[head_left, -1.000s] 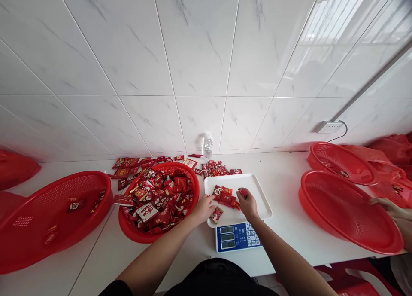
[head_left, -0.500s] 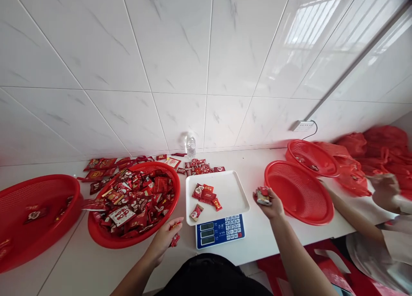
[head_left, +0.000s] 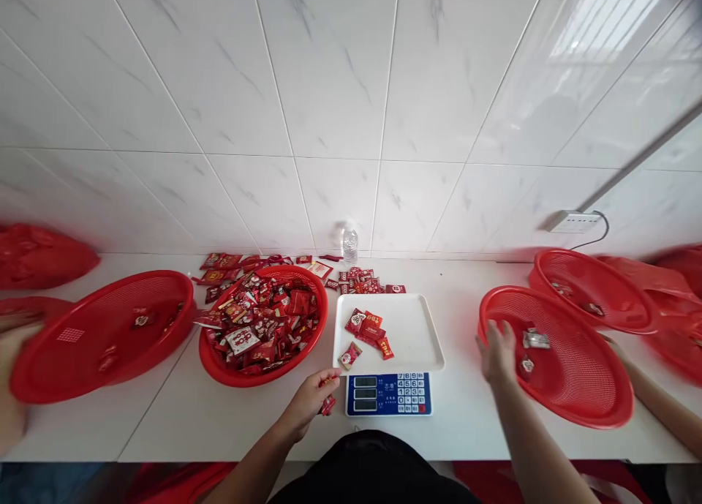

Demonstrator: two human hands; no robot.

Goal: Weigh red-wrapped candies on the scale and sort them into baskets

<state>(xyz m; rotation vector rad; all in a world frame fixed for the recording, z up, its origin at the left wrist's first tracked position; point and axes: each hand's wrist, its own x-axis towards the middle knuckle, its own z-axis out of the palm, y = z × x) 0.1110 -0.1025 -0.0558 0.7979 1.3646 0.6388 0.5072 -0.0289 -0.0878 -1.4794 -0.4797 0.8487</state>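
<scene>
My left hand is closed on several small red snack packets, just beside the front left corner of the white tray. That tray sits on a blue digital scale and carries several red snack packets. My right hand reaches over the left rim of a red mesh basket, fingers apart, holding nothing visible. Inside that basket lie a silver packet and a small red-and-white packet.
Left of the scale stands a red basket heaped with packets. Further left is another red basket, with a person's arm at its edge. A smaller basket, loose packets and a clear bottle are near the wall. Another arm is at right.
My right hand has moved right to the basket and let go of its packets, which now lie inside. The view has turned left. My left hand still holds its packets, now closer to the tray.
</scene>
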